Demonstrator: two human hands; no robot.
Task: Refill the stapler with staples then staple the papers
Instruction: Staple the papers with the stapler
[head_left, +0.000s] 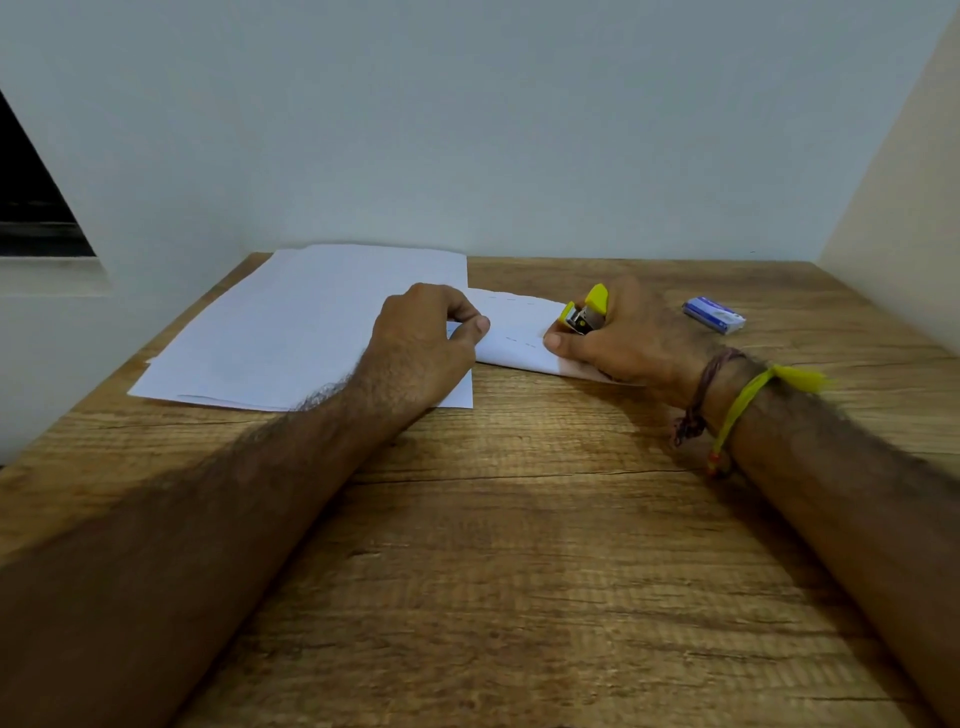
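On the far left of the wooden table (519, 545) lies a loose stack of white sheets (311, 332), flat and close to the wall. The left hand (421, 343) rests on the right edge of this stack, and its thumb and curled fingers pinch the left end of a smaller folded paper (511, 332), which lies just to the right of the stack and shows short staple marks. The right hand (623, 338) holds a small yellow stapler (586, 312) at the right end of the same folded paper, with the fingers curled around it and the thumb pressed on the paper. Two thread bands (727, 395) are tied on the right wrist. Further right, apart from the hand, a small blue staple box (714, 314) lies on the table.
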